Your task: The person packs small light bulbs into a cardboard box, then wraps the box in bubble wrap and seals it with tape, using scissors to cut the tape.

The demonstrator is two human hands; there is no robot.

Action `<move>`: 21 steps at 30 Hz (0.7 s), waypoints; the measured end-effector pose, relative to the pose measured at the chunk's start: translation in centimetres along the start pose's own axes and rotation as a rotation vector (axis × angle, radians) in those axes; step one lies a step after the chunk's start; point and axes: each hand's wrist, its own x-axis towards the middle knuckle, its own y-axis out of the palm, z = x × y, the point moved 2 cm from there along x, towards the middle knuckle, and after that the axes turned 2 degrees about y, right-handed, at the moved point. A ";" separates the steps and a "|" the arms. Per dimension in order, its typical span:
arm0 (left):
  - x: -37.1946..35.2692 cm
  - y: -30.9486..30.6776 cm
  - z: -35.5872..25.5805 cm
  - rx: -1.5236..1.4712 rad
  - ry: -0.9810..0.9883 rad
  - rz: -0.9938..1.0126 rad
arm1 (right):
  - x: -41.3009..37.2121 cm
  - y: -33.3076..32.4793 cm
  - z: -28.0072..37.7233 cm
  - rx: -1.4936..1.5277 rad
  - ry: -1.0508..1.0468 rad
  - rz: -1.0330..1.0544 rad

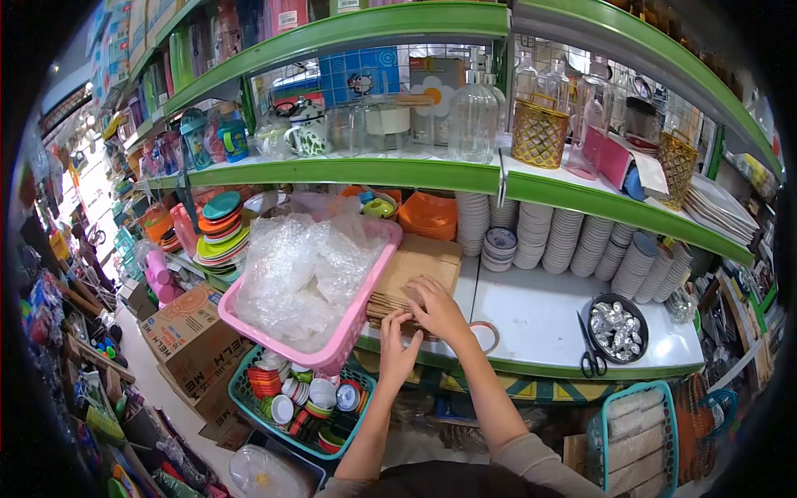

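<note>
Both hands are at a stack of flat brown cardboard (415, 264) on the white shelf, just right of a pink basket (332, 353). My left hand (398, 344) is at the front edge of the stack, its fingers bent against the layers. My right hand (436, 309) lies over the front right part of the stack with its fingers apart. Clear bubble wrap (303, 266) fills the pink basket. A roll of tape (484, 338) lies on the shelf right of my right hand.
Black scissors (591, 353) lie beside a dark bowl (616, 329) of silvery pieces. Stacked white bowls (567, 241) line the back. Below are a teal basket (290, 438) of small dishes, a cardboard box (191, 336) and another teal basket (608, 440).
</note>
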 end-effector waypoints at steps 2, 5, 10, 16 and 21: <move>0.0 -0.6 -0.6 0.147 0.046 0.011 | 0.0 1.0 -0.1 -0.105 -0.024 -0.024; 0.1 -1.1 -0.1 0.222 0.028 0.104 | 0.0 1.2 -0.5 -0.199 0.031 -0.002; 0.3 -1.5 0.2 0.158 0.005 0.125 | 0.5 0.2 -0.3 -0.217 0.031 0.095; 0.5 -1.2 0.7 0.184 -0.003 0.160 | -0.2 0.1 -1.1 -0.164 -0.120 0.023; 0.5 -0.7 0.8 0.210 0.020 0.099 | -1.3 -0.9 -0.9 -0.131 -0.167 0.009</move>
